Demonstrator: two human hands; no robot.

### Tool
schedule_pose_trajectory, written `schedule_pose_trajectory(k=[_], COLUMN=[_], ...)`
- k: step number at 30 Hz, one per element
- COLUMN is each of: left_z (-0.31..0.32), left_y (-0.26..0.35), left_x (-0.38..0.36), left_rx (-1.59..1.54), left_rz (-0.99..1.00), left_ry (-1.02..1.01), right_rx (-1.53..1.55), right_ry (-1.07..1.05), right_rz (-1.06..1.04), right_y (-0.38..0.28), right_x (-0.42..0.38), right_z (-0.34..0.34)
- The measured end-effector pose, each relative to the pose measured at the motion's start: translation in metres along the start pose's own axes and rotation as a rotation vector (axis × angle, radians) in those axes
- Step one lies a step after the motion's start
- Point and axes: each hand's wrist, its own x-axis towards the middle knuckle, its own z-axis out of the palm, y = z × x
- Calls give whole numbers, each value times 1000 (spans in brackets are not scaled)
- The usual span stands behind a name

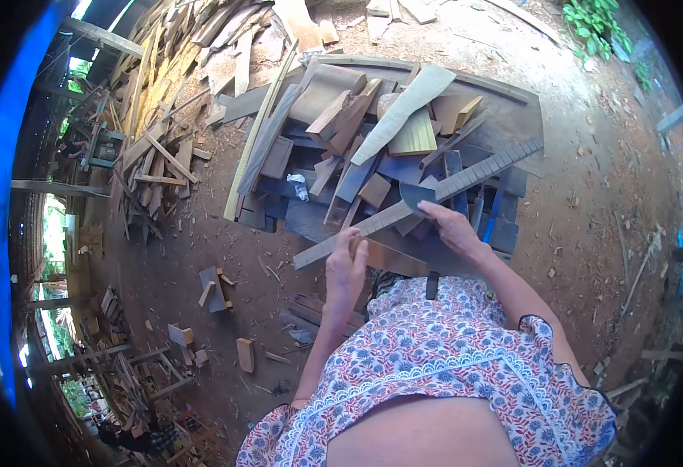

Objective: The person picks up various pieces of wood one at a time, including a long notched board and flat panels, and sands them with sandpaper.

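A long wooden strip (472, 176) with evenly spaced cross lines, like a guitar fingerboard, slants from lower left to upper right over the wood pile. My left hand (345, 268) is closed around it near its lower left end. My right hand (453, 229) pinches a thin dark flat plate with a curved edge (415, 196), which lies against the middle of the strip. Below the strip, beside my left hand, a brown flat board (388, 255) is partly hidden. A pale shaped wooden piece (411, 105) lies on the pile beyond my hands.
Blocks and offcuts, such as a brown block (374, 189), cover the low worktable (524, 93). A blue-handled tool (493, 214) lies at its right. Scrap wood (155, 163) is heaped at left. Small blocks (245, 354) lie on the dirt floor. Another person (135, 440) is at lower left.
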Motion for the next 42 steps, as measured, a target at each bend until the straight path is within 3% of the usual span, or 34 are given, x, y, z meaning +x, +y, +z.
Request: schedule_pose_trajectory(k=[3,6,9,11,13,16,19,20,22,26,28,30,32,34,36,39,42], left_z=[-15,-31,-33,-33,-34,-25,-22,-19,-11,-2,4,5,0,-8,-16,-16,-2], left_y=[13,8,7,7,4,6,11,11,11,-2,-12,-9,-6,-6,-1,2,-1], left_x=[4,12,16,17,13,13,10,9,9,6,8,7,5,4,10,11,15], left_rx=[-423,-645,-742,-827,-1097,-1263,-1331,-1332,-1001,-944,-934,-871,-801,-773,-721,-662,-658], left_rz=[-306,-410,-455,-493,-573,-609,-478,-480,-416,-416,-269,-328,-385,-398,-414,-462,-471], left_ry=[71,33,42,42,-38,-49,-88,-85,-79,-29,39,70,108,177,188,191,189], right_rx=[64,108,185,15,41,94,152,186,221,265,116,77,34,16,-64,30,-45], right_ry=[147,270,202,228,184,75,82,85,85,51,40,82,88,-79,-81,134,113], right_rz=[20,73,184,-48,-62,-38,-24,-21,-23,-225,-415,-406,-134,75,45,-85,-258], right_y=[-17,-30,-35,-30,-29,-34,-40,-39,-53,-112,-120,-89,-31,21,18,-37,-73], right_x=[9,15,16,17,18,21,25,26,29,17,9,2,-6,-23,-25,-9,9], right_z=[-12,-20,-22,-13,-3,9,16,21,21,3,2,10,18,20,18,7,11])
